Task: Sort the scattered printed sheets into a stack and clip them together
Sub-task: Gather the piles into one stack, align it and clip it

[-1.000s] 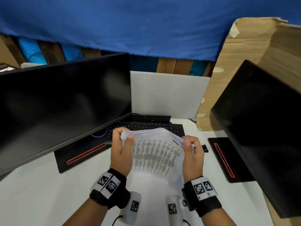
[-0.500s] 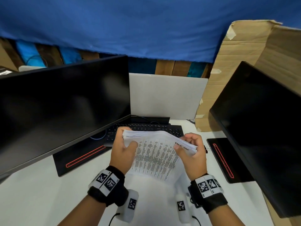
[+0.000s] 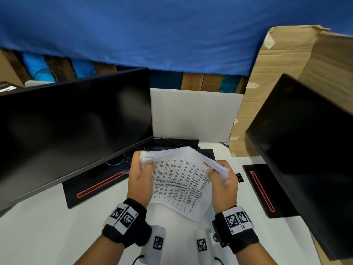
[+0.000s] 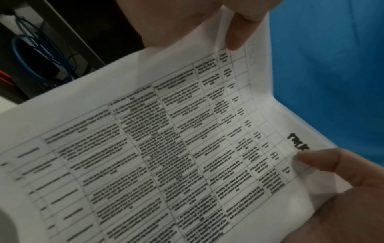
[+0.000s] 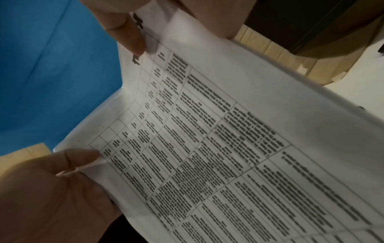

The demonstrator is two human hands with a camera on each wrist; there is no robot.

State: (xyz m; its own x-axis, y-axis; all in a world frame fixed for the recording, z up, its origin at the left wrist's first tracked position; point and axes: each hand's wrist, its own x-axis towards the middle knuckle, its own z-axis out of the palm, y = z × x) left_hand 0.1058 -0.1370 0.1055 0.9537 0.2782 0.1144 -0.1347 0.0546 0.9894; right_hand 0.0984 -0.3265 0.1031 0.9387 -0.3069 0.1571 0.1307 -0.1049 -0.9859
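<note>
A stack of printed sheets point(image 3: 181, 180) with a text table on top is held above the white desk, its far edge bowed up into a ridge. My left hand point(image 3: 141, 169) grips the far left corner, thumb on the printed face. My right hand point(image 3: 222, 177) pinches the far right corner by a handwritten heading. In the left wrist view the sheets point(image 4: 166, 148) run between my left hand point(image 4: 234, 36) at the top and my right hand point(image 4: 324, 166). The right wrist view shows the sheets point(image 5: 228, 148), my right hand point(image 5: 129, 32) and left hand point(image 5: 68, 164). A black binder clip point(image 3: 240, 177) lies on the desk just right of my right hand.
A dark monitor point(image 3: 72, 131) stands at the left and another point(image 3: 309, 150) at the right, each on a black base with a red line. A black keyboard point(image 3: 206, 152) lies behind the sheets. A white board point(image 3: 194, 113) and cardboard point(image 3: 286, 64) stand at the back.
My right hand has turned and shifted its hold from the right edge to the far right corner. The stack's far edge has bowed up more between the hands.
</note>
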